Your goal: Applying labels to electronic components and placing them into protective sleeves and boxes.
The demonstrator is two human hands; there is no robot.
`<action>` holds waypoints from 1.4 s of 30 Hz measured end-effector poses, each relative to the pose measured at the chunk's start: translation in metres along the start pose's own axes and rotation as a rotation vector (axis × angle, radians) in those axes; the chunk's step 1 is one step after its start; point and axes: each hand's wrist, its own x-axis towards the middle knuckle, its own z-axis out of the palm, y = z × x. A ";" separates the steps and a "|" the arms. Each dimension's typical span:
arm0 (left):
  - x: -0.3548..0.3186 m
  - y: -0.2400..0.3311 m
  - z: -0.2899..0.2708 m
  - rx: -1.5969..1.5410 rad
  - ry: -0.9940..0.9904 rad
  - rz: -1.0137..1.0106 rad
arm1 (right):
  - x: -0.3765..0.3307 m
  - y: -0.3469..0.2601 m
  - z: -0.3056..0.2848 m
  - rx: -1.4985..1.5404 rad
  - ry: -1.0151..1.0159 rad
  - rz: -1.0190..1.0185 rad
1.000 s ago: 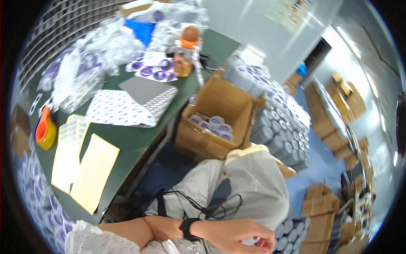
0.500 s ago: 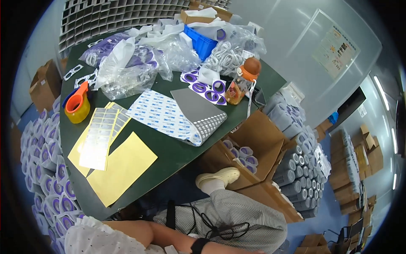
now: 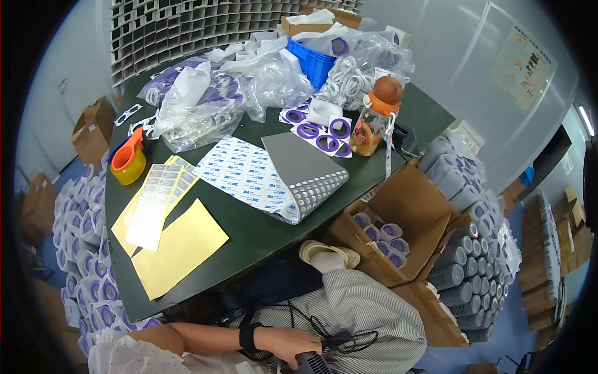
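My left hand (image 3: 288,345), with a black band on its wrist, lies on my lap at the bottom edge, fingers curled over a small black device (image 3: 309,362). Black cables (image 3: 324,331) run from the device across my striped trousers (image 3: 364,311). My right hand is out of the picture. In front of me on the green table (image 3: 261,234) lie white sticker sheets (image 3: 246,174), a grey sheet of round pads (image 3: 305,174), yellow backing papers (image 3: 177,246) and clear label strips (image 3: 156,196).
An orange tape dispenser (image 3: 128,161) stands at the table's left, a bottle with an orange lid (image 3: 374,121) at its right. Plastic bags (image 3: 199,106) and a blue bin (image 3: 321,62) fill the back. An open cardboard box (image 3: 398,218) of purple-capped tubes stands beside my foot (image 3: 327,252). Stacked tubes (image 3: 470,249) line both sides.
The view has swung up and left, bringing the table to the middle. My left hand has drawn back along my lap and now rests on the black device.
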 end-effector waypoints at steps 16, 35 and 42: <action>-0.018 0.061 -0.226 0.759 0.697 -0.575 | 0.012 -0.064 0.059 -0.263 -0.237 -0.496; 0.050 -0.023 -0.277 0.979 0.662 -0.595 | 0.017 -0.065 0.053 -0.256 -0.334 -0.551; 0.047 -0.011 -0.270 0.955 0.738 -0.496 | 0.045 -0.132 0.000 -0.373 -0.675 -0.766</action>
